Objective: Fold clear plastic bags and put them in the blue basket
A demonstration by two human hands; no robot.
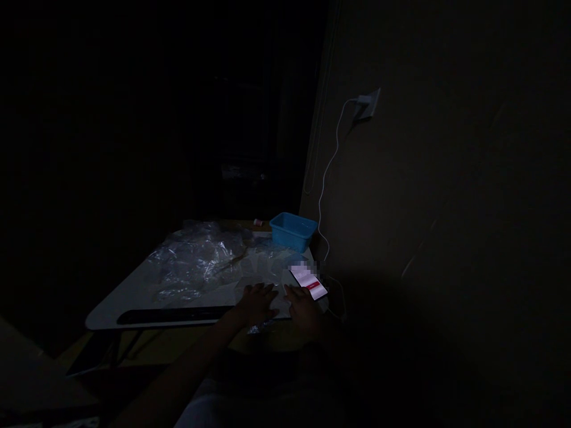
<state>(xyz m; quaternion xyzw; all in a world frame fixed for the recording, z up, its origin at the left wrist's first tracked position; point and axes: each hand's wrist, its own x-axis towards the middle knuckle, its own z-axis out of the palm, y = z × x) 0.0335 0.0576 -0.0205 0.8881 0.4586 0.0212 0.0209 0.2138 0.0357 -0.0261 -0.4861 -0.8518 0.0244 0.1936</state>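
Observation:
The room is very dark. My left hand (pixel 256 302) lies flat on the white table (pixel 134 291), fingers spread, close to the near edge. My right hand (pixel 303 306) is next to it on the right, fingers on or at the lower edge of a lit phone (pixel 308 282) whose screen glows white and red. Whether the right hand grips the phone or only touches it is not clear in the dark.
Crumpled clear plastic sheets (pixel 200 261) cover the table's middle. A blue plastic tub (pixel 293 230) stands at the far right corner. A white cable (pixel 328 172) runs from a wall plug (pixel 366 104) down to the table. A dark strip (pixel 173 315) lies along the near edge.

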